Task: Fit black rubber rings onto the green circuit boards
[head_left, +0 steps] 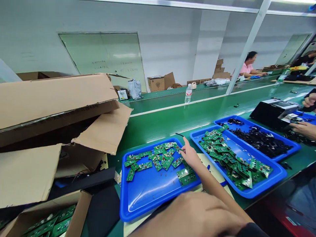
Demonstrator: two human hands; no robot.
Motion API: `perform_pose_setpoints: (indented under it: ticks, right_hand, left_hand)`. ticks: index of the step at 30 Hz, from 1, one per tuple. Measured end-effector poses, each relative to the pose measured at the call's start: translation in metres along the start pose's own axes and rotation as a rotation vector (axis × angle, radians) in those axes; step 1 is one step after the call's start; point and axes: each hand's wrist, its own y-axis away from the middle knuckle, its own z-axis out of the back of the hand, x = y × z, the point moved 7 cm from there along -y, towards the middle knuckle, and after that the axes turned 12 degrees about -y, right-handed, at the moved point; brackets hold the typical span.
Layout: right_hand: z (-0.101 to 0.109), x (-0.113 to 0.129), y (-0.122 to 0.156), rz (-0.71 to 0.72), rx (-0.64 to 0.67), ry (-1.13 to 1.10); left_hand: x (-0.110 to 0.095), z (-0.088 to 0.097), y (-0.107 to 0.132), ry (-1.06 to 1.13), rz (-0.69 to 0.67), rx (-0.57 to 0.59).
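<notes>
My right hand (190,155) is over the right end of a blue tray (138,205). Its index finger points upward beside a thin black strip (179,134), while its thumb and lower fingers close on the edge of a green circuit board (177,148). Many similar boards (161,154) lie loose in the tray's far half, with a few small screws (161,174) in front. Two larger boards (186,176) rest under my right forearm. Close to the camera, my left hand (190,212) is smeared by motion, back toward me; its fingers are hidden.
A second blue tray (261,191) holds piled circuit boards; another tray (293,149) contains black parts. Open cardboard boxes (59,98) crowd the left, one with boards (61,220). A water bottle (188,94) stands behind. A co-worker's hands (306,128) work at right; another person (248,67) sits farther back.
</notes>
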Motion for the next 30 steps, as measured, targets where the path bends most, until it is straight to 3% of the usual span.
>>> perform_pose_setpoints:
  ticks: [5, 9, 13, 17, 22, 27, 30]
  right_hand:
    - [0.011, 0.005, 0.004, 0.089, -0.008, -0.320]
    - [0.016, 0.038, 0.017, 0.182, 0.113, -0.530]
    - [0.022, 0.084, 0.030, 0.268, 0.242, -0.621]
    - [0.028, 0.120, 0.037, 0.359, 0.290, -0.690]
    - [0.035, 0.149, 0.041, 0.432, 0.239, -0.670]
    - [0.039, 0.158, 0.048, 0.472, 0.103, -0.673]
    - [0.037, 0.155, 0.050, 0.463, 0.065, -0.668]
  left_hand:
    - [0.058, 0.045, 0.021, -0.150, 0.384, -0.227]
    - [0.123, 0.068, 0.045, -0.076, 0.747, -0.521]
    - [0.155, 0.075, 0.058, 0.102, 0.828, -0.712]
    - [0.155, 0.085, 0.068, 0.280, 0.770, -0.884]
    - [0.139, 0.098, 0.077, 0.414, 0.658, -1.053]
    - [0.128, 0.100, 0.078, 0.647, 0.552, -1.151]
    - [0.124, 0.100, 0.079, 0.680, 0.547, -1.180]
